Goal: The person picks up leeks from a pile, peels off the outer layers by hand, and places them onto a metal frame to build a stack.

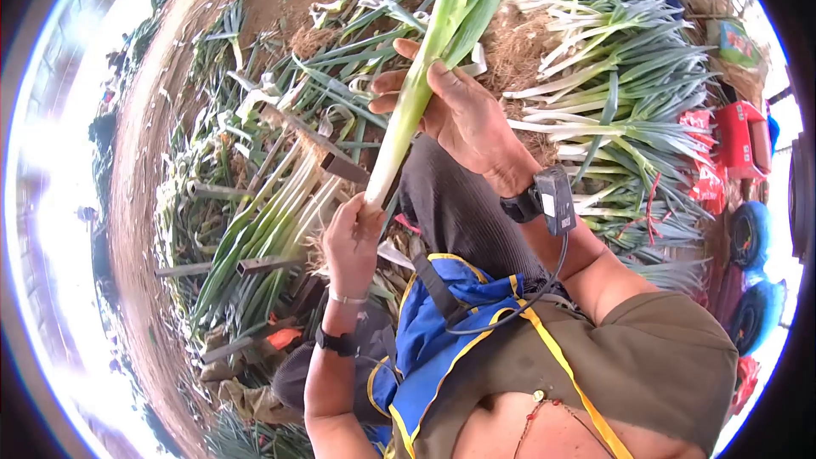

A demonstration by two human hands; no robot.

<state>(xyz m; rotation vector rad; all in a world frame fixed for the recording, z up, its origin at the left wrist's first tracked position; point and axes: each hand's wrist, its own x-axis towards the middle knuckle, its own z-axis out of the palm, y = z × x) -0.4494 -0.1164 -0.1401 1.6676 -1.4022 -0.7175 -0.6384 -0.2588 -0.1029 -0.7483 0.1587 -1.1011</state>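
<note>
A long leek [414, 93], white at the base and green above, runs slantwise between my two hands. My left hand [350, 242] is closed round its white root end. Higher up, my right hand [466, 115] holds the stalk, its thumb across the front and its fingers showing behind. The leek's upper leaves pass out of view at the top. Just left of the stalk, a metal bar end [344, 167] juts from a frame. Below that bar lies a bunch of leeks [276, 221], close to my left hand.
A large pile of leeks [612, 110] lies on the right. Loose leaves and trimmings [340, 76] cover the ground ahead. A red crate [743, 140] and blue-rimmed wheels [752, 234] stand at the far right. Metal tubes [263, 264] stick out at the lower left.
</note>
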